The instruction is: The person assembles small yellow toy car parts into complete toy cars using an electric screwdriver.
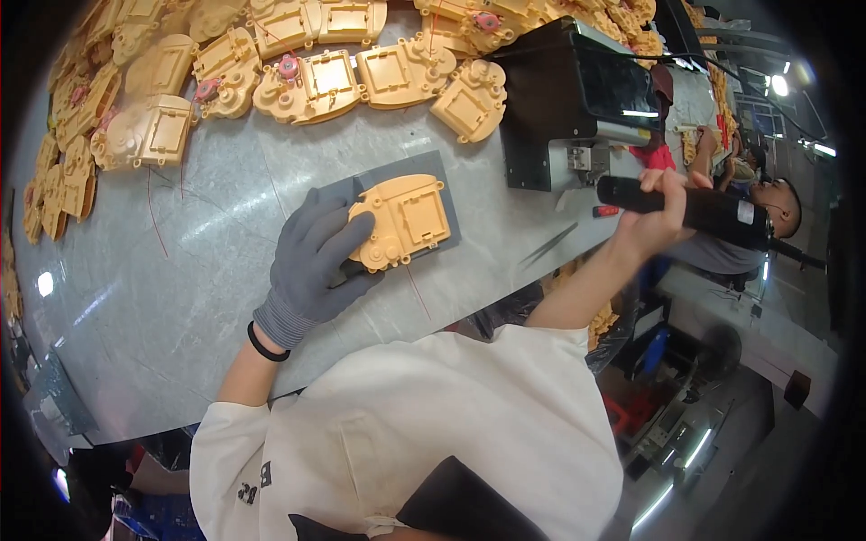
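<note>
My left hand (320, 252), in a grey knit glove, grips the left end of a yellow plastic housing (424, 216). That housing has a square recess, and a thin red wire trails from its lower edge. It rests on a dark grey pad (442, 167) on the table. Off to the right, my bare right hand (663, 207) is wrapped round a black electric screwdriver (713, 215) with a cable at its rear end. The screwdriver's front end is close to the metal outlet (591, 160) of a black box-shaped machine (559, 108).
Several more yellow housings (388, 72) lie in rows and piles along the far side, some with red parts. A small red-and-black object (605, 211) lies near the machine. The grey table's edge (505, 298) runs before me. Another person (780, 212) is at the far right.
</note>
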The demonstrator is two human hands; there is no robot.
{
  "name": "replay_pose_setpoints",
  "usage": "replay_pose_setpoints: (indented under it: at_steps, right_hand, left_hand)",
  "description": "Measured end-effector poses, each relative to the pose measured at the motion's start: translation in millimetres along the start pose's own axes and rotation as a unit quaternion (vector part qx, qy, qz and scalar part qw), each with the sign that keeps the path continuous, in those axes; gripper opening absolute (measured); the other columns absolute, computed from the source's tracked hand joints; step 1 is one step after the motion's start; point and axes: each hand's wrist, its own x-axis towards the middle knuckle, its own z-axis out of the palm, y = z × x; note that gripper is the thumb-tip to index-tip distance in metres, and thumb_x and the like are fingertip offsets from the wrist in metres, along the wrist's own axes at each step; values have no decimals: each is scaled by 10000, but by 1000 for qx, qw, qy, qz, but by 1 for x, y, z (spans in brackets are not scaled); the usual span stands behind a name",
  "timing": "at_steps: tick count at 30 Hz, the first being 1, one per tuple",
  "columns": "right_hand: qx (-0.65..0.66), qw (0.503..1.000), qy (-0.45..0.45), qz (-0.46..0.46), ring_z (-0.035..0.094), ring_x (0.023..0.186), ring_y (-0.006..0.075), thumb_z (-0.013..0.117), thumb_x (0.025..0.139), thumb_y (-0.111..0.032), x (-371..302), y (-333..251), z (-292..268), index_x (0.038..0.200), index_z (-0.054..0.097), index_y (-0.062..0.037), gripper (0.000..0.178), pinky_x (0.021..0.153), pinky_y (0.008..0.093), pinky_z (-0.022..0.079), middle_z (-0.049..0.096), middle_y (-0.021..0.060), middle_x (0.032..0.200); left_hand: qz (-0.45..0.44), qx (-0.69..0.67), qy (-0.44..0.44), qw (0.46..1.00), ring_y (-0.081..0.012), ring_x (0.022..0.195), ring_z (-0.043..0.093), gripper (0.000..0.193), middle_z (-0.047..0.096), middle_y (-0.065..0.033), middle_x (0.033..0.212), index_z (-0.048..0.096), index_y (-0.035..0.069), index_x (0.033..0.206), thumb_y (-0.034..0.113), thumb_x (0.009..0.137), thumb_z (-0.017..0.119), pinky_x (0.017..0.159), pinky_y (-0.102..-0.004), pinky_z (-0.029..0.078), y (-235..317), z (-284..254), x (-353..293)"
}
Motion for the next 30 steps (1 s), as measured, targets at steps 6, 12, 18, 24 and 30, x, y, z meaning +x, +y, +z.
replay_pose_setpoints:
  at_steps: [6, 12, 18, 24, 30]
  right_hand:
    - [155, 977, -149, 14, 444, 496, 163, 503, 741, -30, -76, -43, 12, 1200, 367, -66, 480, 562, 333, 390, 428, 43, 607]
    - [294, 847, -433, 89, 549, 558, 204, 595, 757, 45, -115, -53, 59, 1173, 308, -108, 527, 566, 368, 451, 533, 75, 700]
    - [253, 833, -487, 77, 544, 550, 206, 574, 724, 113, -128, -52, 77, 1131, 319, -93, 522, 525, 335, 445, 535, 82, 686]
    - [218, 855, -465, 80, 522, 544, 199, 553, 719, 138, -142, -45, 90, 1098, 325, -56, 482, 523, 329, 442, 532, 91, 677]
    - [193, 839, -505, 54, 512, 514, 190, 573, 708, 144, -142, -40, 96, 1041, 336, -55, 455, 493, 311, 437, 527, 94, 667]
  left_hand:
    - [-14, -38, -1, 999, -318, 1049, 520, 686, 549, -121, 1083, 504, 66, 1198, 195, 584, 782, 923, -473, 389, -4, -3, 2]
    - [-41, -32, -10, 999, -315, 1064, 510, 683, 551, -123, 1102, 500, 94, 1214, 220, 598, 768, 962, -468, 371, -6, -4, -3]
    - [-45, -51, -4, 998, -289, 1062, 506, 676, 547, -93, 1110, 489, 119, 1232, 264, 625, 747, 984, -471, 361, -7, -5, -4]
    - [-48, -57, -8, 997, -278, 1069, 494, 700, 543, -69, 1090, 458, 130, 1264, 276, 637, 734, 1011, -475, 343, -7, -7, -7]
    - [-39, -46, 0, 998, -271, 1067, 495, 700, 543, -69, 1072, 443, 128, 1284, 302, 661, 710, 1013, -466, 346, -11, -4, -8]
